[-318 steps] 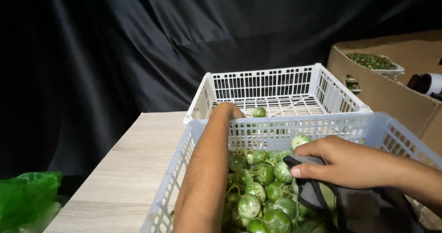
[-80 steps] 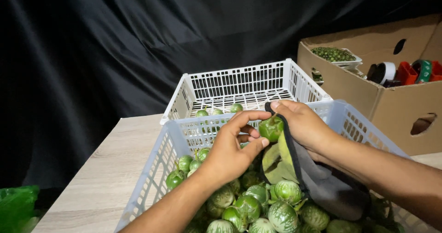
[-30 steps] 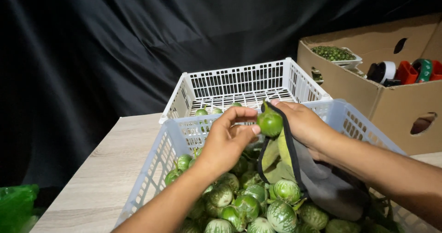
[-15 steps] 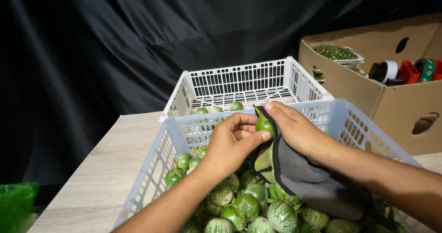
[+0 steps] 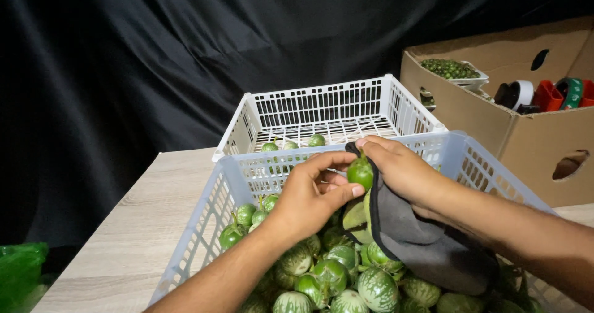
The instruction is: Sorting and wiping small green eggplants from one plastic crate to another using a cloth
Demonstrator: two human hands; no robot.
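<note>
While both hands worked over the near basket (image 5: pixel 204 226), the left hand (image 5: pixel 309 195) pinched a small round green eggplant (image 5: pixel 360 172) between thumb and curled fingers, holding it up above the heap, level with the basket's far rim. Right hand (image 5: pixel 402 170) touched the same eggplant from the other side, fingers bent over its top, with a dark grey cloth (image 5: pixel 421 239) draped under the palm and trailing down onto the pile. Right hand's fingers were closed around cloth edge and fruit together; exact grip on the cloth partly hidden.

Near basket was a white plastic lattice crate, filled with striped green eggplants (image 5: pixel 334 276), stems on. Just behind it, touching or nearly so, sat a second white crate (image 5: pixel 322 105), mostly bare, with three green eggplants (image 5: pixel 291 144) lying along its near wall. Both crates stood on a light wood-grain table (image 5: pixel 142 226).

At right, a cardboard box (image 5: pixel 526 133) held a tray of small green produce (image 5: pixel 448 69) and some red, white and green containers (image 5: pixel 544 93). Green plastic bag (image 5: pixel 18 273) at lower left, off the table edge. Black drape (image 5: pixel 154 53) behind everything.
</note>
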